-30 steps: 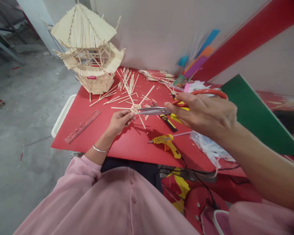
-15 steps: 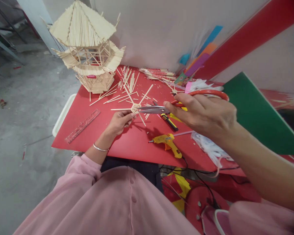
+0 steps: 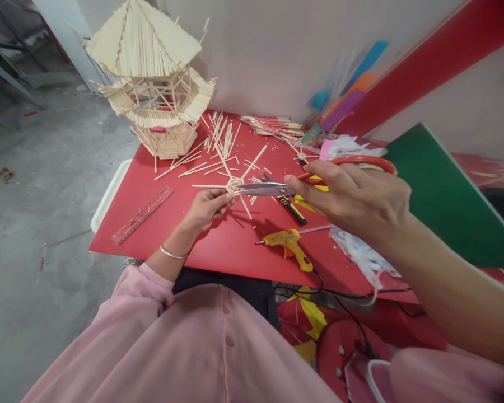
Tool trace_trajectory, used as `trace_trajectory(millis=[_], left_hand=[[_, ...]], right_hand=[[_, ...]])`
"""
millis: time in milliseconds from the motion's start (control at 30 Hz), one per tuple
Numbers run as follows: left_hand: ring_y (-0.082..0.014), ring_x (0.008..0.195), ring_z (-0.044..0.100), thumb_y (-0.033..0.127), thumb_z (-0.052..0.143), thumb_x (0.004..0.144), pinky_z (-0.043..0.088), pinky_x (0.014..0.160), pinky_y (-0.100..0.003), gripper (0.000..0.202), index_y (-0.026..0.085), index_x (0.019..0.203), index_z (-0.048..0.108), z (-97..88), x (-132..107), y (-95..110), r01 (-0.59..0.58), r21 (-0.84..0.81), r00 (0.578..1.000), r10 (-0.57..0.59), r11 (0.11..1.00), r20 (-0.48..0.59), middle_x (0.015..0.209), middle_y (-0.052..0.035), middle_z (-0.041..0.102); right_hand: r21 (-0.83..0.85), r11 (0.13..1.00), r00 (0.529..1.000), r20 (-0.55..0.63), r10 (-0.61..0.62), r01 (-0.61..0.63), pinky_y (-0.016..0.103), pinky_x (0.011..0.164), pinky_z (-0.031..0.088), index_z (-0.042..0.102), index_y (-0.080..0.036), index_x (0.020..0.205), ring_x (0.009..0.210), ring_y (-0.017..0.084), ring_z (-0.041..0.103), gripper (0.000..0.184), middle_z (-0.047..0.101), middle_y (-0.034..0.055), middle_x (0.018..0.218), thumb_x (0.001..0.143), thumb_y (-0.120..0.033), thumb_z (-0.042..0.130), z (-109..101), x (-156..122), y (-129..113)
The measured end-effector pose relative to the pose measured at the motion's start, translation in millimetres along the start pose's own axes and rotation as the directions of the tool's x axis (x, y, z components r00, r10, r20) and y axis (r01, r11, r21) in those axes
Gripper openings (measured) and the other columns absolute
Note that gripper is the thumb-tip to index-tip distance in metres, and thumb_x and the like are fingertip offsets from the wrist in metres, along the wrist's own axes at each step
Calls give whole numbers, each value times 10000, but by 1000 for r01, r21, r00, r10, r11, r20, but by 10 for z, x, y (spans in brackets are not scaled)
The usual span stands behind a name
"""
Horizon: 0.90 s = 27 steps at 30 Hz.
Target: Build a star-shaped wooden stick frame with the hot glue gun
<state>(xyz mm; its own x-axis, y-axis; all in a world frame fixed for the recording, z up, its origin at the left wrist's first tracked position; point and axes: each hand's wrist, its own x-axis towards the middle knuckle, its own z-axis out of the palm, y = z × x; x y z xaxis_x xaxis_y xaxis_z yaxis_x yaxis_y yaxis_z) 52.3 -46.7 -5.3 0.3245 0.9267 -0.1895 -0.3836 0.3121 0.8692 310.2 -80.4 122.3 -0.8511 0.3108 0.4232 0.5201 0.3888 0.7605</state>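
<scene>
My left hand [image 3: 210, 208] pinches a star-shaped stick frame [image 3: 235, 185] near its centre, where short sticks form small rings and several long sticks radiate outward. In my right hand [image 3: 357, 193] is a pair of scissors [image 3: 273, 190] with red handles. Their blades reach left to the frame's centre, just above my left fingertips, and look almost closed. Whether they touch a stick I cannot tell. Beneath the scissors lies a black-and-yellow tool [image 3: 292, 210], partly covered. A yellow glue gun [image 3: 288, 244] rests nearer the table's front edge.
A pagoda-like stick model [image 3: 151, 84] stands at the back left. Loose sticks [image 3: 224, 137] lie behind the frame. A clear ruler [image 3: 143, 215] is at left. Glue sticks [image 3: 361, 254] and a green board [image 3: 449, 201] are at right. Black cords [image 3: 319, 282] hang at the front edge.
The scissor blades have drawn closer together at the frame's centre. Both hands otherwise keep nearly the same place, and the view has shifted slightly.
</scene>
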Motion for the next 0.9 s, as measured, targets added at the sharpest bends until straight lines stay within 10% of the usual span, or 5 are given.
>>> trace_trajectory(millis=[433,633,900], left_hand=[[-20,415,390,416,899,598,233,399,-185,357,138,688,694,16,-14,18,24,45,1000,-24,999,-2,568,20,623],[-22,425,403,358,893,637,233,401,-175,305,131,725,710,-7,-7,-9,58,39,998,-57,998,-23,569,18,619],[-19,433,431,331,916,591,241,384,-160,339,126,762,707,-20,11,-16,68,5,997,-68,998,-41,660,-18,700]], right_hand=[[58,997,992,117,50,-57,269,556,297,686,-353,1198,714,105,509,256,737,-27,1067,979,-261,593,4,-113,-11],[177,924,857,463,226,-339,325,558,289,722,-390,1189,769,141,608,291,740,4,1148,1012,-330,499,-32,-85,1],[282,842,811,519,269,-460,316,542,225,728,-365,1147,779,141,617,284,752,2,1133,1022,-378,474,-21,4,-88]])
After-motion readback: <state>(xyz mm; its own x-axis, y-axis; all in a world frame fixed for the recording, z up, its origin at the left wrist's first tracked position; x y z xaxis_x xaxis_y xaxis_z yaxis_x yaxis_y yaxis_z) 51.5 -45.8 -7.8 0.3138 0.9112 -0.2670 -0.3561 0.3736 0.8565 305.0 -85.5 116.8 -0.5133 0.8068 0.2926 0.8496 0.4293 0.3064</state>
